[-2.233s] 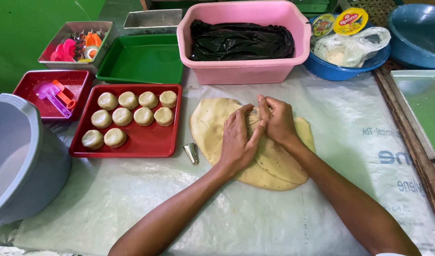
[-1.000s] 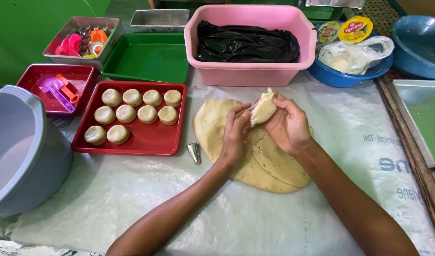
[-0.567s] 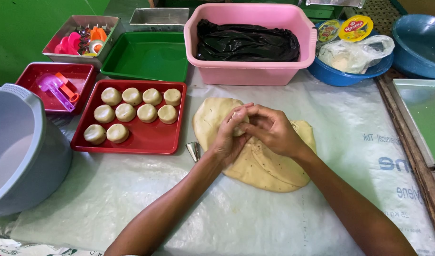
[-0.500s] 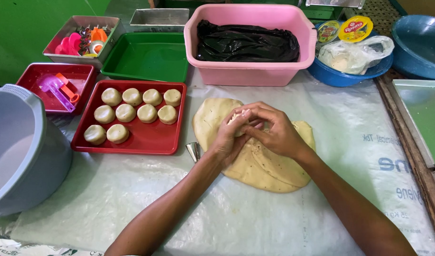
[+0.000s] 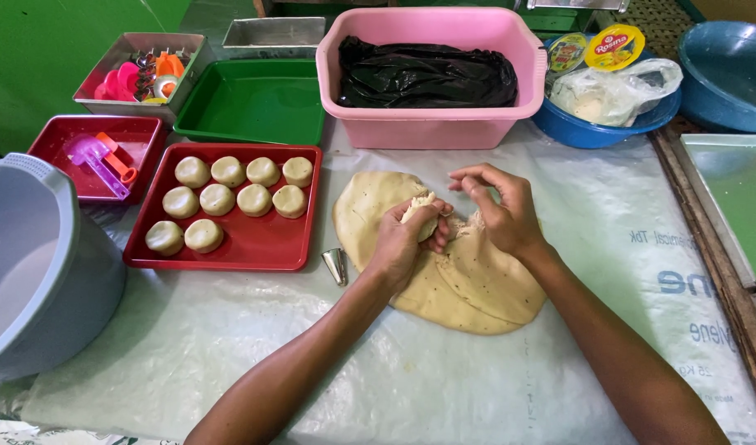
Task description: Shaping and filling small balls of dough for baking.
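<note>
My left hand (image 5: pixel 404 245) is closed around a torn-off lump of pale dough (image 5: pixel 421 213) just above the flat dough sheet (image 5: pixel 468 284) spread on the plastic-covered table. My right hand (image 5: pixel 501 210) hovers right beside it with the fingers curled and pinched at the lump's edge; I cannot tell if it grips anything. A red tray (image 5: pixel 254 243) to the left carries several round dough pucks (image 5: pixel 229 194). A small metal cone cutter (image 5: pixel 337 265) stands between the tray and the sheet.
A pink tub (image 5: pixel 431 124) with a black bag stands behind the dough. A green tray (image 5: pixel 254 103), a smaller red tray (image 5: pixel 60 136) with plastic tools, a grey bucket (image 5: pixel 32 272) at left, blue bowls (image 5: pixel 596 128) and a metal pan (image 5: pixel 732 198) at right.
A piece of dough was torn from the sheet's top edge and lifted. It is now gathered in my left hand, and my right hand has pulled slightly away to the right.
</note>
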